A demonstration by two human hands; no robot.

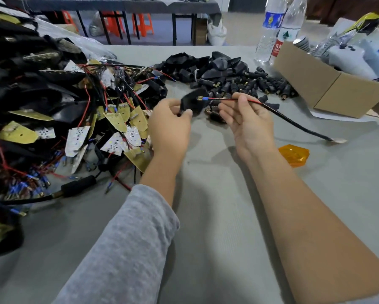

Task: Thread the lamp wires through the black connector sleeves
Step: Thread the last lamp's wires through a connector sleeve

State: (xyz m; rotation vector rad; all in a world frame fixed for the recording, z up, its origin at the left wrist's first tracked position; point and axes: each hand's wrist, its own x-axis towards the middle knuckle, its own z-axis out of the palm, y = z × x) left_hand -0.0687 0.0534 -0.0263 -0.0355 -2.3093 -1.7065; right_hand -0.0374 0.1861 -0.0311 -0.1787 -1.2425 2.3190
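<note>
My left hand [170,126] grips a black connector housing [194,100] above the grey table. My right hand [247,119] pinches a red and black lamp wire [226,99] between thumb and forefinger. The wire's blue and brass tip points at the housing's right side and almost touches it. Behind my right hand the wire runs into a black sheath [293,123] that trails down right to a small board on the table. A heap of black connector sleeves [250,83] with brass ends lies just beyond my hands.
A large tangle of lamp boards and wires [79,119] fills the left side. A cardboard box [329,84] and two plastic bottles [278,29] stand at the right rear. An orange lens [295,154] lies to the right of my right forearm.
</note>
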